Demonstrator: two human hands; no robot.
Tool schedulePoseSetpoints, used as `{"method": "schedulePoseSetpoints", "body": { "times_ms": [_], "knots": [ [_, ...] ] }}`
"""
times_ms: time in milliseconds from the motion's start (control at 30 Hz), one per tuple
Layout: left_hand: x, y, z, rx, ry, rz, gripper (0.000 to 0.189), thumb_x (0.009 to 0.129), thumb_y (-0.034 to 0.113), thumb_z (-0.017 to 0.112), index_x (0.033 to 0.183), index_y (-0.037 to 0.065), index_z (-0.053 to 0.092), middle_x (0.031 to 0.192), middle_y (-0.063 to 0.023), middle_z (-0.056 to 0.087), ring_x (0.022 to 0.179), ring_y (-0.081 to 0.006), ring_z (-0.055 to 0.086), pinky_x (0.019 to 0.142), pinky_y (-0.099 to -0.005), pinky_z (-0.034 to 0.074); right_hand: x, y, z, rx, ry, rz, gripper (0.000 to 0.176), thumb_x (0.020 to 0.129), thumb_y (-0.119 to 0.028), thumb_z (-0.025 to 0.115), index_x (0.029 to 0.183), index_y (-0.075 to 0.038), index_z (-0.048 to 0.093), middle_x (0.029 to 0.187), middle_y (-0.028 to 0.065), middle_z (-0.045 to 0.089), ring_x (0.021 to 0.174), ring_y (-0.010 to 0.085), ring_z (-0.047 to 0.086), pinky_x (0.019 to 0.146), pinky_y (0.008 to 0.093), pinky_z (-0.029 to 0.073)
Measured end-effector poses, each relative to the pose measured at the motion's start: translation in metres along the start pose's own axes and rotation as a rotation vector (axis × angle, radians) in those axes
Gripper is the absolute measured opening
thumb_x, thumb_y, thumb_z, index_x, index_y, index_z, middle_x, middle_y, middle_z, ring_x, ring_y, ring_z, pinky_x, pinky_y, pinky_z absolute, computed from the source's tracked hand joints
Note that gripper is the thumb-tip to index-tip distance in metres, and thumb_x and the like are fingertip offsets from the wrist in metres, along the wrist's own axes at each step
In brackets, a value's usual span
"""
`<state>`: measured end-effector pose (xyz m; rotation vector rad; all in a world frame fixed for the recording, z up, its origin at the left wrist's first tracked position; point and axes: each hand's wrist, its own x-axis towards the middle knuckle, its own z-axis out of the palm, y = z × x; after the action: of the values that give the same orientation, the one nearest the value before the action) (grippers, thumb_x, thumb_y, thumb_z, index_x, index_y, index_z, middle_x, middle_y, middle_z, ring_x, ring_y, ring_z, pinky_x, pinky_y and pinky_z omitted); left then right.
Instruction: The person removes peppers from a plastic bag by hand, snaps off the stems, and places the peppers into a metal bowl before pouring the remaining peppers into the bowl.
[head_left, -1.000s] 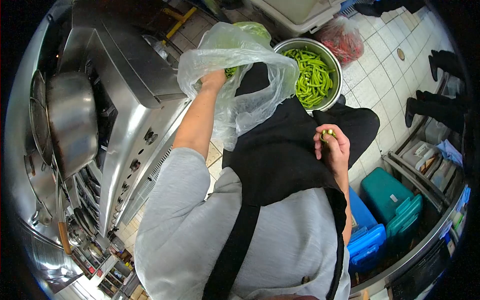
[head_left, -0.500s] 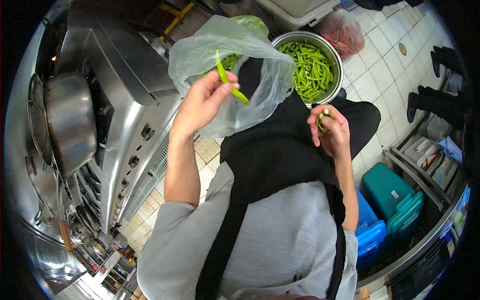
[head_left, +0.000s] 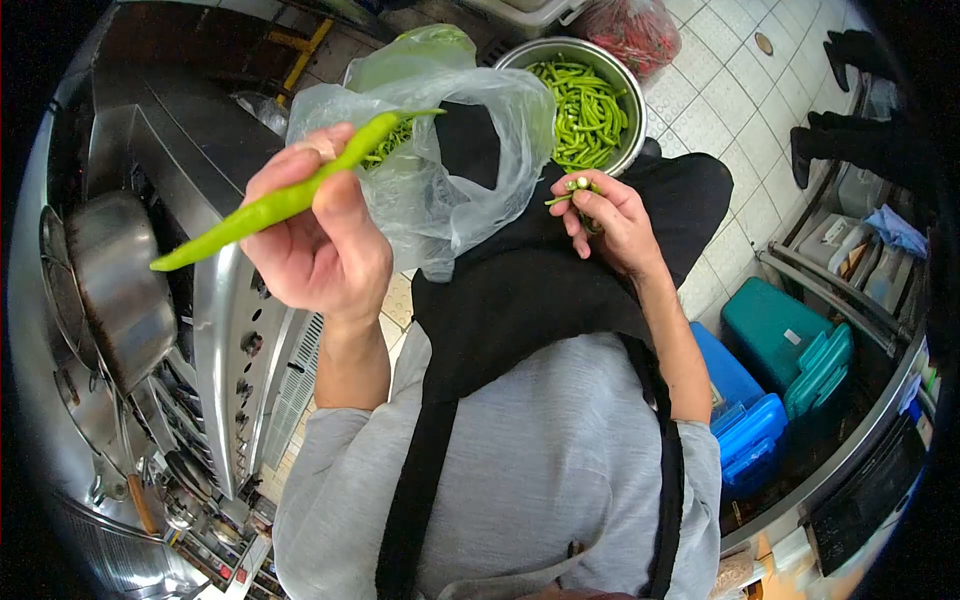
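Observation:
Close to the camera, my left hand (head_left: 325, 235) pinches a long green chili pepper (head_left: 290, 200) between thumb and fingers, its thin end pointing right. My right hand (head_left: 610, 222) is closed around several small green pepper stems (head_left: 578, 186) with pale ends. A translucent plastic bag (head_left: 420, 235) stands open in front of me, with more green peppers (head_left: 392, 140) inside it. Just beyond my right hand, a round metal bowl (head_left: 640, 120) holds many green peppers (head_left: 582, 115).
A steel stove (head_left: 215, 300) with a large pot (head_left: 120, 280) runs along the left. Behind the bowl sits a bag of red contents (head_left: 635, 35). Teal bin (head_left: 765, 320) and blue bin (head_left: 735, 400) are at right, under a shelf. Another person's dark shoes (head_left: 800, 155) show at upper right.
My left hand has lifted the chili pepper up toward the camera and to the left, turning it. My right hand, still holding the stems, has shifted slightly left in view.

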<state>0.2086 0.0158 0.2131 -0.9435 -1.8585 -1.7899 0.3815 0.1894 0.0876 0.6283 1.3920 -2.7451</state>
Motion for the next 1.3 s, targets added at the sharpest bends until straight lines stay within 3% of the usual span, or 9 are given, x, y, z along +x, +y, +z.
{"method": "schedulePoseSetpoints", "body": {
  "times_ms": [67, 100, 133, 200, 567, 667, 933, 1133, 1300],
  "knots": [
    [-0.002, 0.01, -0.001, -0.182, -0.164, -0.225, 0.018, 0.097, 0.004, 0.058, 0.11, -0.006, 0.052, 0.097, -0.0145, 0.065, 0.084, -0.0214, 0.068, 0.071, -0.0285, 0.056, 0.002, -0.003, 0.003, 0.007, -0.015, -0.012, 0.025, 0.099, -0.017, 0.054, 0.115, 0.001, 0.061, 0.094, 0.0091, 0.067, 0.068, 0.008, 0.058, 0.048, 0.0217, 0.048],
    [0.0, 0.019, 0.004, -0.276, -0.259, -0.533, 0.018, 0.098, 0.007, 0.059, 0.111, -0.003, 0.053, 0.097, -0.0131, 0.066, 0.085, -0.0197, 0.069, 0.069, -0.0277, 0.057, 0.002, -0.003, 0.004, 0.014, -0.029, -0.016, 0.026, 0.099, -0.018, 0.054, 0.115, 0.001, 0.061, 0.094, 0.0091, 0.067, 0.068, 0.008, 0.057, 0.048, 0.0217, 0.048],
    [-0.003, 0.016, 0.008, -0.28, -0.257, -0.536, 0.018, 0.098, 0.007, 0.059, 0.111, -0.003, 0.053, 0.097, -0.0131, 0.066, 0.085, -0.0197, 0.069, 0.069, -0.0277, 0.057, 0.002, -0.002, 0.004, 0.011, -0.026, -0.013, 0.026, 0.099, -0.018, 0.054, 0.115, 0.001, 0.061, 0.094, 0.0091, 0.067, 0.068, 0.008, 0.057, 0.048, 0.0217, 0.048],
    [-0.011, -0.002, 0.018, -0.409, -0.46, -0.981, 0.018, 0.098, 0.011, 0.06, 0.111, 0.0, 0.054, 0.097, -0.0104, 0.066, 0.084, -0.0159, 0.068, 0.068, -0.0259, 0.057, 0.002, -0.001, 0.005, -0.017, -0.067, -0.035, 0.027, 0.1, -0.02, 0.054, 0.116, 0.001, 0.061, 0.094, 0.0092, 0.067, 0.068, 0.0078, 0.057, 0.048, 0.0218, 0.048],
    [-0.077, -0.024, 0.059, -0.488, -0.605, -0.858, 0.026, 0.098, 0.009, 0.06, 0.117, 0.0, 0.045, 0.099, -0.0108, 0.065, 0.091, -0.0173, 0.067, 0.075, -0.0308, 0.061, -0.013, 0.004, 0.004, -0.265, 0.006, -0.052, 0.021, 0.099, -0.02, 0.059, 0.111, -0.004, 0.063, 0.082, -0.001, 0.064, 0.059, 0.0022, 0.05, 0.048, 0.0189, 0.04],
    [-0.077, -0.032, 0.061, -0.487, -0.557, -0.989, 0.025, 0.098, 0.009, 0.059, 0.117, 0.001, 0.045, 0.1, -0.0138, 0.066, 0.091, -0.0191, 0.068, 0.075, -0.0316, 0.061, -0.017, 0.003, 0.002, -0.256, 0.025, -0.074, 0.019, 0.099, -0.018, 0.058, 0.111, -0.004, 0.064, 0.081, -0.0015, 0.062, 0.061, 0.0025, 0.05, 0.053, 0.0198, 0.041],
    [-0.074, -0.032, 0.078, -0.481, -0.571, -1.027, 0.028, 0.099, 0.012, 0.058, 0.119, -0.001, 0.044, 0.094, -0.0162, 0.067, 0.078, -0.0208, 0.07, 0.064, -0.0295, 0.059, -0.023, 0.002, -0.001, -0.385, 0.043, -0.151, 0.019, 0.097, -0.011, 0.055, 0.109, 0.0, 0.064, 0.08, -0.0001, 0.061, 0.071, 0.0072, 0.055, 0.065, 0.0239, 0.046],
    [-0.062, -0.055, 0.119, -0.43, -1.001, -1.248, 0.034, 0.098, 0.026, 0.062, 0.119, 0.0, 0.056, 0.089, -0.0096, 0.067, 0.068, -0.013, 0.065, 0.057, -0.022, 0.053, -0.033, 0.005, -0.014, -0.491, 0.12, -0.279, 0.017, 0.096, -0.008, 0.053, 0.105, 0.0, 0.064, 0.079, 0.0003, 0.06, 0.07, 0.0074, 0.054, 0.065, 0.0241, 0.045],
    [-0.064, -0.066, 0.145, -0.51, -1.181, -1.248, 0.03, 0.098, 0.029, 0.062, 0.101, 0.0, 0.064, 0.084, -0.0046, 0.066, 0.067, -0.0081, 0.062, 0.052, -0.0199, 0.048, -0.04, 0.003, -0.011, -0.537, 0.252, -0.299, 0.014, 0.094, -0.006, 0.053, 0.101, 0.0, 0.063, 0.081, 0.0029, 0.061, 0.071, 0.0117, 0.058, 0.067, 0.0271, 0.048]
  ]
}}
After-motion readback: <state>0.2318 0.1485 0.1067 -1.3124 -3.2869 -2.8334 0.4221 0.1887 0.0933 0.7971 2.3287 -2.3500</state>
